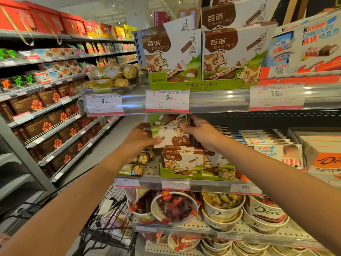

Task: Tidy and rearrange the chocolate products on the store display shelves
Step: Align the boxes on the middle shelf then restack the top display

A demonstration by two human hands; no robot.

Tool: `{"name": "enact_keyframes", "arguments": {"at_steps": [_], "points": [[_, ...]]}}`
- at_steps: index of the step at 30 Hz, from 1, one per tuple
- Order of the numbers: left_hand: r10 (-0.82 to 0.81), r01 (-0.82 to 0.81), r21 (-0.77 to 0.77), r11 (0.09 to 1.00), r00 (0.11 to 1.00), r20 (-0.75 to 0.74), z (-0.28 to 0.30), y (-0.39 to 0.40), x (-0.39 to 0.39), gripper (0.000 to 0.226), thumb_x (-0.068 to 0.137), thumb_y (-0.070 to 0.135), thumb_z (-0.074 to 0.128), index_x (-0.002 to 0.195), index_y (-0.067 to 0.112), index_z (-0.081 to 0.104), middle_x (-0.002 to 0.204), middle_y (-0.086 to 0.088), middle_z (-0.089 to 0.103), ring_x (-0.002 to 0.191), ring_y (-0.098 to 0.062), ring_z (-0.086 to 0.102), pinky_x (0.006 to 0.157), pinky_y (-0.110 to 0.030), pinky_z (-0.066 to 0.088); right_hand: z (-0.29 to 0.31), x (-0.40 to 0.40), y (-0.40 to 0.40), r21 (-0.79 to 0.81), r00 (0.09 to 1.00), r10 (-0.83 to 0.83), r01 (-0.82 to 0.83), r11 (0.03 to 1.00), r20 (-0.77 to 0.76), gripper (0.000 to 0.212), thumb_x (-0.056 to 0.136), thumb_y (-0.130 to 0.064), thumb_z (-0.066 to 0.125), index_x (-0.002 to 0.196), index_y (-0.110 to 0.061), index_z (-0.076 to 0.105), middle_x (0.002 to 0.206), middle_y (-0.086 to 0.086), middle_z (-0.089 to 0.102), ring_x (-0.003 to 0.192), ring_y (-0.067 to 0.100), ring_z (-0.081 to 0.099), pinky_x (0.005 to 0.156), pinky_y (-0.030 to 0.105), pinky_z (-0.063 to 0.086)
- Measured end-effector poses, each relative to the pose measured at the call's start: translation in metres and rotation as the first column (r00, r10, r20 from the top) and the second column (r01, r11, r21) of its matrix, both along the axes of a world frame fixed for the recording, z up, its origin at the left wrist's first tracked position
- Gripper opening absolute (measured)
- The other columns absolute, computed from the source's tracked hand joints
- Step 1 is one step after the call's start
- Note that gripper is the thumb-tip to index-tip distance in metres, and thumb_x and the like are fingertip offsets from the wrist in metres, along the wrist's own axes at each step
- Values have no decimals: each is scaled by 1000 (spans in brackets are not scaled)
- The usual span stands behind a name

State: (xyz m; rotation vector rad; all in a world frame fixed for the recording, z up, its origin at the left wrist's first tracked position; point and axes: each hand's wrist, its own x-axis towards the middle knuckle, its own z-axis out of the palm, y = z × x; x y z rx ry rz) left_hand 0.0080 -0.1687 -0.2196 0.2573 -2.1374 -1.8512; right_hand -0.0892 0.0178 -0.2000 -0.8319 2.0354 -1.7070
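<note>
Evidently both hands hold one upside-down Bainuo box (pixel 170 132) directly above the green display tray (pixel 197 173): left hand (pixel 140 139) pinches its lower-left corner, right hand (pixel 201 133) grips its right edge. Long axis upright, seemingly; the tray lies straight below.

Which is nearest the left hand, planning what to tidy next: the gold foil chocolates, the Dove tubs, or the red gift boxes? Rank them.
1. Gold foil chocolates, just below the left hand.
2. Dove tubs, a shelf lower, to the right.
3. Red gift boxes, top shelf down the aisle, far left.
</note>
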Motion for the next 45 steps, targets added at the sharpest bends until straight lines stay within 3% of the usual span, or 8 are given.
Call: {"name": "enact_keyframes", "arguments": {"at_steps": [5, 11, 14, 24, 30, 35, 39, 45], "points": [[-18, 21, 91, 996, 999, -34, 4, 13, -1, 32, 83, -4, 58, 113, 5, 55, 101, -7, 69, 89, -16, 68, 76, -24, 57, 0, -4, -5, -142, 988, 17, 5, 990, 152, 42, 90, -4, 56, 130, -10, 44, 127, 13, 58, 106, 23, 60, 93, 41, 50], [144, -2, 431, 902, 944, -296, 31, 9, -5, 24, 89, -10, 45, 87, 11, 57, 85, -1, 69, 82, -12, 64, 67, -27, 57, 1, -17, 7, -4, 997, -79, 79, 997, 26, 68, 66, -27, 81, 125, -17, 50, 115, 1, 64, 109, 19, 59, 101, 41, 45], [146, -73, 237, 969, 940, -309, 40, 3, -6, 21, 90, -5, 50, 99, 9, 62, 77, 4, 68, 74, -10, 63, 63, -23, 54, 6, -19, 9, 65, 995, -80, 84, 994, -61, 88, 45, -56, 81, 124, -27, 54, 120, -3, 63, 115, 17, 57, 102, 36, 41], [197, -103, -545, 832, 973, 116, 53, 30, -19, 49, 83, 37, 66, 128, 20, 54, 120, -2, 60, 111, -20, 55, 100, -38, 44, 11, -9, 25, 315, 870, 163, -9, 949, -466, 57, 84, -24, 67, 135, -21, 42, 121, 5, 61, 110, 22, 57, 93, 40, 48], [101, -12, -529, 849, 985, 140, 59, 29, -20, 47, 85, 33, 65, 129, 21, 52, 122, -3, 58, 110, -17, 53, 101, -33, 42, 11, -5, 27, 370, 787, 249, -29, 929, -564, 69, 90, -29, 58, 147, -20, 19, 147, 3, 37, 130, 19, 38, 88, 14, 29], [26, 61, -566, 822, 989, 144, 67, 34, -22, 45, 91, 25, 58, 134, 19, 48, 132, -5, 53, 122, -22, 48, 105, -33, 38, 5, -10, 18, 365, 791, 168, 75, 928, -588, 57, 91, -31, 56, 140, -15, 32, 129, 11, 55, 117, 25, 52, 86, 26, 41], [-63, 138, -790, 597, 990, 125, 56, 46, -22, 30, 89, 17, 60, 119, 16, 63, 123, 0, 59, 115, -13, 50, 89, -12, 32, 3, 1, 24, 463, 648, 339, 24, 886, -682, 77, 90, -21, 60, 149, -23, 10, 140, 9, 47, 122, 24, 48, 100, 37, 42], [-185, 170, -819, 549, 980, 79, 44, 55, -28, 30, 86, 12, 64, 116, 9, 65, 116, -3, 64, 104, -14, 59, 81, -4, 42, 23, -7, 56, 460, 768, 276, 27, 887, -577, 43, 93, -4, 42, 135, -14, 46, 135, 7, 51, 123, 20, 47, 95, 23, 37]]}}
